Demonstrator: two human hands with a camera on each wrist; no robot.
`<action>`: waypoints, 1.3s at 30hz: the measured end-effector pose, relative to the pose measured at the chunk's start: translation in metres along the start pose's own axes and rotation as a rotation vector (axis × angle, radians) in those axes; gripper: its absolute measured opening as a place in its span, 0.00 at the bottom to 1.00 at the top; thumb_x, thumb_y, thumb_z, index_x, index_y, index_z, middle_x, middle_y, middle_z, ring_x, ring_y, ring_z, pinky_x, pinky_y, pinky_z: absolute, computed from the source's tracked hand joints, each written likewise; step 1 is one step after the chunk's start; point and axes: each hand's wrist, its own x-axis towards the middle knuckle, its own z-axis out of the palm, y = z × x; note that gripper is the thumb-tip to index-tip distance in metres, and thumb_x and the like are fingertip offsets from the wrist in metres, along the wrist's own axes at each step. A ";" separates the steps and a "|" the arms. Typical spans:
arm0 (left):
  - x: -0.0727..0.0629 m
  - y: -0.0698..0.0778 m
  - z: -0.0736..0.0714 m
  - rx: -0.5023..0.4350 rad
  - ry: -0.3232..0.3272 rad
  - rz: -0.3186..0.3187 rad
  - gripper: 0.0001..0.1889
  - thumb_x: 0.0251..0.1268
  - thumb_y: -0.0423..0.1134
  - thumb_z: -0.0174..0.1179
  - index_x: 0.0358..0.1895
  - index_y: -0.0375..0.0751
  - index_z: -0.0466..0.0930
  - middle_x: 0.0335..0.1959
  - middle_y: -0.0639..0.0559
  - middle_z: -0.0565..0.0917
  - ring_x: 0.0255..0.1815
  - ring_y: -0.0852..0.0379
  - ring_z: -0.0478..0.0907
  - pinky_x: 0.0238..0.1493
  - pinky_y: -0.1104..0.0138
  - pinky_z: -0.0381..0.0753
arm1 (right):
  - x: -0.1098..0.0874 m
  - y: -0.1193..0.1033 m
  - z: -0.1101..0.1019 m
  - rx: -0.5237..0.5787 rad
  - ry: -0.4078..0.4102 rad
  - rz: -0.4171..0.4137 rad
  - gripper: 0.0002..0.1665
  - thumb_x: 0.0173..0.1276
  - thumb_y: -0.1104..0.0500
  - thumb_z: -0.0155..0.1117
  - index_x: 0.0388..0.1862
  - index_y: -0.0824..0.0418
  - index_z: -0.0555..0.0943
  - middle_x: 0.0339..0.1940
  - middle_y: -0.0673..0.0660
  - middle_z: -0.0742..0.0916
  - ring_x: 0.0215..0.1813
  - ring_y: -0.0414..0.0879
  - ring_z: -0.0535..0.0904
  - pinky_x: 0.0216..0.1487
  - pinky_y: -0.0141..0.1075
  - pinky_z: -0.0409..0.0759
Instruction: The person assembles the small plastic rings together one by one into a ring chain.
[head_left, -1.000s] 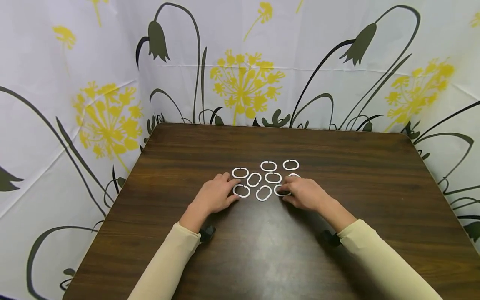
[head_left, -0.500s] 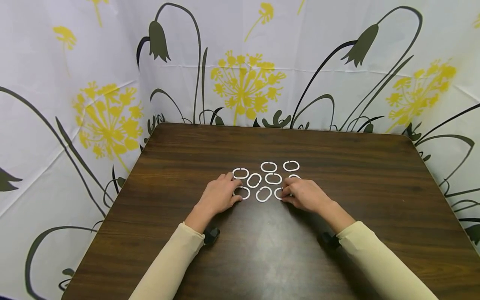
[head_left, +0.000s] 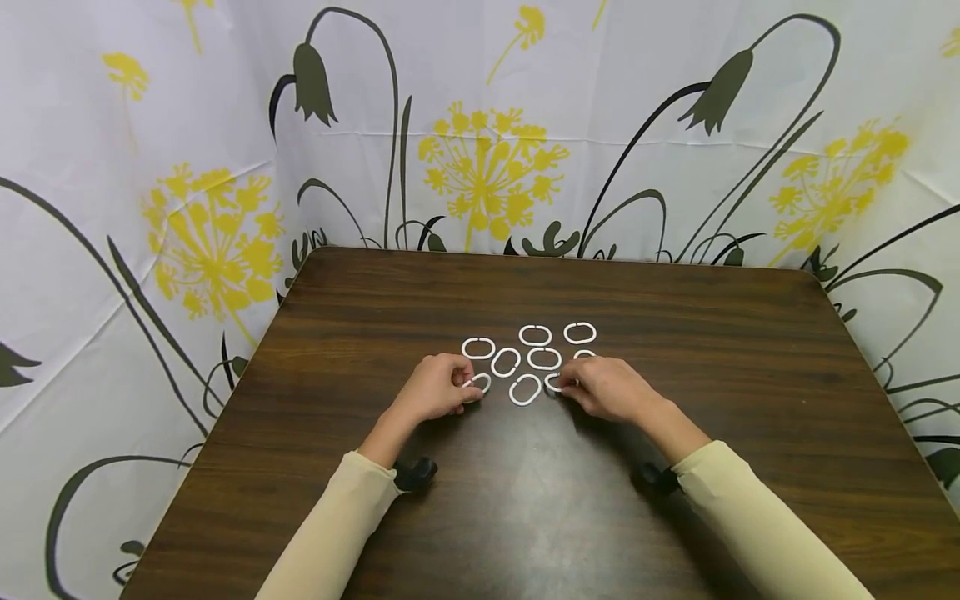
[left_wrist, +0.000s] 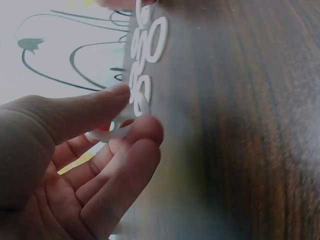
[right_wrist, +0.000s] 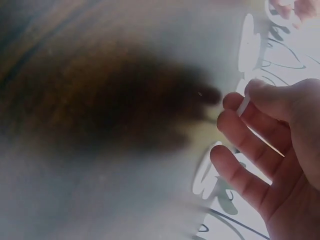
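Near the middle of the table, in the head view, my left hand (head_left: 435, 387) pinches a white oval shower curtain ring (head_left: 489, 383) between thumb and fingers. The left wrist view shows that ring tilted up off the wood, part of it behind the fingers. My right hand (head_left: 611, 387) pinches another white shower curtain ring (right_wrist: 243, 106), mostly covered by its thumb and fingertips. Between the two hands a third ring (head_left: 512, 393) lies flat, its small gap visible. Several more rings, such as the back right ring (head_left: 579, 343), lie just behind.
The dark wood-grain table (head_left: 540, 517) extends around the rings on all sides. A white curtain (head_left: 637, 67) with yellow and green flower prints hangs along its back and left edges. A black wrist camera (head_left: 416, 475) sits under the left wrist.
My left fingers have closed on the near left ring and tilted it up. My right fingers have gone from reaching over the near right ring to pinching it. The other rings lie as before.
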 end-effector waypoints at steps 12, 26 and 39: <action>-0.002 -0.003 -0.009 -0.174 -0.017 0.004 0.04 0.65 0.36 0.65 0.32 0.42 0.82 0.22 0.49 0.84 0.21 0.53 0.82 0.21 0.66 0.75 | 0.007 -0.003 -0.019 0.229 0.079 0.106 0.05 0.68 0.57 0.67 0.39 0.56 0.88 0.30 0.42 0.86 0.31 0.35 0.79 0.35 0.37 0.78; -0.007 0.009 -0.008 -0.150 0.149 0.112 0.05 0.61 0.39 0.69 0.37 0.43 0.88 0.27 0.57 0.85 0.27 0.61 0.79 0.30 0.66 0.78 | 0.032 -0.041 -0.030 0.704 0.251 0.167 0.05 0.69 0.62 0.65 0.37 0.63 0.86 0.29 0.57 0.83 0.26 0.51 0.81 0.29 0.36 0.81; -0.010 0.020 -0.009 -0.171 0.231 0.265 0.02 0.60 0.35 0.70 0.35 0.41 0.89 0.29 0.58 0.83 0.32 0.62 0.80 0.38 0.64 0.83 | 0.051 -0.056 -0.019 1.181 0.158 0.342 0.13 0.74 0.65 0.57 0.49 0.76 0.78 0.28 0.65 0.83 0.26 0.46 0.82 0.32 0.50 0.84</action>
